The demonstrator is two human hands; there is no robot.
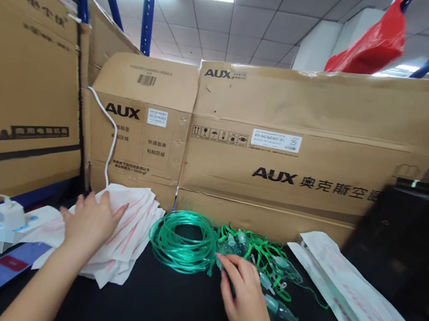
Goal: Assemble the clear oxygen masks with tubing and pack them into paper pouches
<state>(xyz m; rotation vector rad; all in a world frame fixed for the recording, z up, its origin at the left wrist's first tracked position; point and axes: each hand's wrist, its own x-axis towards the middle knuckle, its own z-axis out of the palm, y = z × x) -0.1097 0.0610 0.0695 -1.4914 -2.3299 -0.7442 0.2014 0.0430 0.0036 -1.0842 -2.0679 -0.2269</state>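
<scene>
My left hand (91, 222), fingers spread, rests on a fanned stack of white paper pouches (129, 239) with faint red print. In the middle of the black table lies a coil of green clear tubing (183, 243). My right hand (244, 287) is at the coil's right edge with fingers stretched toward it and the thumb apart; nothing shows in its grip. Whether the fingertips touch the tubing is unclear. Just beyond that hand is a pile of clear green masks with green straps (264, 252), partly hidden behind it.
White-green pouches (363, 303) lie at the right, near a dark black object (401, 254). On the left are a power strip with a white plug (10, 214) and a blue item with a red patch (11, 263). Cardboard panels (288, 118) wall the back.
</scene>
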